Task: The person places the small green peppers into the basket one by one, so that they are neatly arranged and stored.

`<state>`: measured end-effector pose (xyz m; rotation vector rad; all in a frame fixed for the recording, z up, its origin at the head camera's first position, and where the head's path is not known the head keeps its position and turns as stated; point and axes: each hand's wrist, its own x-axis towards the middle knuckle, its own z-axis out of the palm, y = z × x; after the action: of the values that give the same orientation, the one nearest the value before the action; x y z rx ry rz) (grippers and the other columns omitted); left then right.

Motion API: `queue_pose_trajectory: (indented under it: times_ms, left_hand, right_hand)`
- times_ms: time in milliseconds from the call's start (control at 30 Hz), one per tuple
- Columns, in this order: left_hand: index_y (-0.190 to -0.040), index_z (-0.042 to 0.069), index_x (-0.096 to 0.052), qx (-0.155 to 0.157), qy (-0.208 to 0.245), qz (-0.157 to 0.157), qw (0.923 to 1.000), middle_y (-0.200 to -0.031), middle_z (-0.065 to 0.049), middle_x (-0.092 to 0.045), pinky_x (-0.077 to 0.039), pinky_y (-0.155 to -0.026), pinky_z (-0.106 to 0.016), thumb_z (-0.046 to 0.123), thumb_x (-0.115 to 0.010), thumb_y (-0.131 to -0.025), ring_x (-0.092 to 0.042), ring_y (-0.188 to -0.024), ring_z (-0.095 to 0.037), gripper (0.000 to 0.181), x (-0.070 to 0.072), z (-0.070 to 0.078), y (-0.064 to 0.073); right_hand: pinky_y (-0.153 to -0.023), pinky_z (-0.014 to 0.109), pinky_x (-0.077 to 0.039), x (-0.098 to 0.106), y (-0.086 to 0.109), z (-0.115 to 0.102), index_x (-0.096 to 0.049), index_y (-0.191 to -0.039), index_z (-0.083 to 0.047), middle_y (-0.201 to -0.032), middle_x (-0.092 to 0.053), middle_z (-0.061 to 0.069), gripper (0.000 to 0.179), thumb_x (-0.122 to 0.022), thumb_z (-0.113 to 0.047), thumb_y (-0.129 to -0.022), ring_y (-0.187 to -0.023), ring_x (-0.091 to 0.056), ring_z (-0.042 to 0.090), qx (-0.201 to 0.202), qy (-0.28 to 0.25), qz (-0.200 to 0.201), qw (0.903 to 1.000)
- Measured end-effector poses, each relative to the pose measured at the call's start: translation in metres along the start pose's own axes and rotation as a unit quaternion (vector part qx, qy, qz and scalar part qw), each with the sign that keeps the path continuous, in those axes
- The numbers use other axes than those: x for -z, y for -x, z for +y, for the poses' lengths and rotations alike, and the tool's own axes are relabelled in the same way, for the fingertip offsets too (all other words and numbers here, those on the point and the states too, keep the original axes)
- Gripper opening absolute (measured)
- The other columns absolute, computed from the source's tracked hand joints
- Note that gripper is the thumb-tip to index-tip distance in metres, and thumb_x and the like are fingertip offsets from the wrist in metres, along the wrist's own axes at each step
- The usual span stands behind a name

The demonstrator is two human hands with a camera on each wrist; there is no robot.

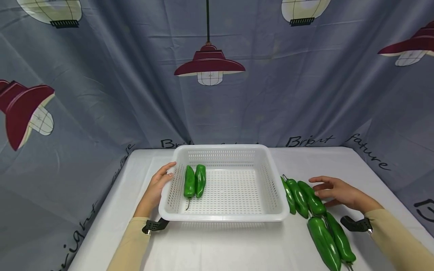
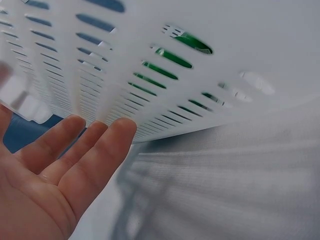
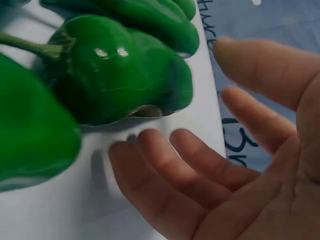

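Observation:
A white perforated plastic basket (image 1: 223, 217) stands on the table, with two green peppers (image 1: 189, 182) lying side by side at its left inside. My left hand (image 1: 158, 186) is at the basket's left side, fingertips at the rim; in the left wrist view its fingers (image 2: 97, 167) stretch loosely along the slotted wall. To the right of the basket lie several green peppers (image 1: 311, 197) in a cluster. Beside them is my right hand (image 1: 333, 192), fingers spread and slightly bent. The right wrist view shows a gap between that hand and the nearest pepper (image 3: 105, 70), with nothing held.
A white cloth covers the table (image 1: 217, 248). Behind it and at both sides hangs a grey-blue curtain (image 1: 271, 94) printed with lamps and lettering. Each wrist wears a black strap (image 1: 156, 225).

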<state>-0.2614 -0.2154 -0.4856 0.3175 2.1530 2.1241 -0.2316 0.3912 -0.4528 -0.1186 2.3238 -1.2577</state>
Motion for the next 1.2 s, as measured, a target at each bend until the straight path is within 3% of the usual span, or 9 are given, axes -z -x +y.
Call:
queue_pose_trajectory:
  times_ms: [200, 433, 633, 900, 1200]
  left_hand:
    - [-0.157, 0.005, -0.032, 0.003, 0.001, 0.003, 1.0, -0.163, -0.023, -0.03, -0.058, -0.092, -0.025, 0.018, -0.042, -0.109, -0.059, -0.12, -0.008, 0.051, 0.0, -0.001, 0.0]
    - [-0.157, 0.006, -0.033, 0.006, -0.001, 0.007, 1.0, -0.163, -0.021, -0.031, -0.058, -0.092, -0.026, 0.017, -0.042, -0.108, -0.059, -0.123, -0.013, 0.051, -0.001, -0.001, 0.0]
    - [-0.157, 0.006, -0.032, 0.007, 0.003, 0.003, 1.0, -0.164, -0.021, -0.029, -0.058, -0.093, -0.027, 0.018, -0.041, -0.109, -0.056, -0.128, -0.021, 0.05, -0.002, 0.0, 0.0]
    - [-0.157, 0.006, -0.031, 0.008, 0.008, 0.0, 0.9999, -0.165, -0.02, -0.028, -0.059, -0.092, -0.028, 0.019, -0.042, -0.109, -0.059, -0.119, -0.008, 0.051, -0.002, 0.0, 0.0]
    - [-0.157, 0.006, -0.032, 0.007, -0.002, 0.007, 1.0, -0.165, -0.021, -0.028, -0.058, -0.093, -0.026, 0.021, -0.043, -0.109, -0.057, -0.123, -0.012, 0.052, -0.001, 0.0, 0.001]
  right_hand:
    - [-0.083, 0.05, -0.061, -0.006, 0.001, 0.006, -0.033, -0.15, 0.009, -0.141, -0.041, 0.045, 0.066, -0.064, -0.018, -0.099, -0.106, -0.067, 0.025, 0.02, -0.011, -0.024, 0.9995]
    - [-0.079, 0.048, -0.062, -0.013, 0.0, 0.002, -0.036, -0.15, 0.007, -0.141, -0.042, 0.045, 0.069, -0.069, -0.018, -0.095, -0.107, -0.067, 0.031, 0.004, 0.006, -0.003, 1.0]
    - [-0.075, 0.046, -0.063, -0.016, -0.004, 0.001, -0.04, -0.147, 0.008, -0.136, -0.046, 0.044, 0.067, -0.072, -0.014, -0.093, -0.102, -0.067, 0.029, 0.013, 0.025, -0.003, 0.9996]
    - [-0.07, 0.043, -0.063, -0.021, -0.005, -0.004, -0.042, -0.145, 0.008, -0.126, -0.055, 0.036, 0.064, -0.071, -0.012, -0.092, -0.093, -0.067, 0.027, 0.024, 0.038, 0.002, 0.999]
    - [-0.069, 0.043, -0.063, -0.025, -0.006, -0.004, -0.045, -0.145, 0.006, -0.126, -0.056, 0.034, 0.063, -0.071, -0.011, -0.091, -0.091, -0.066, 0.027, 0.024, 0.04, 0.019, 0.9988]
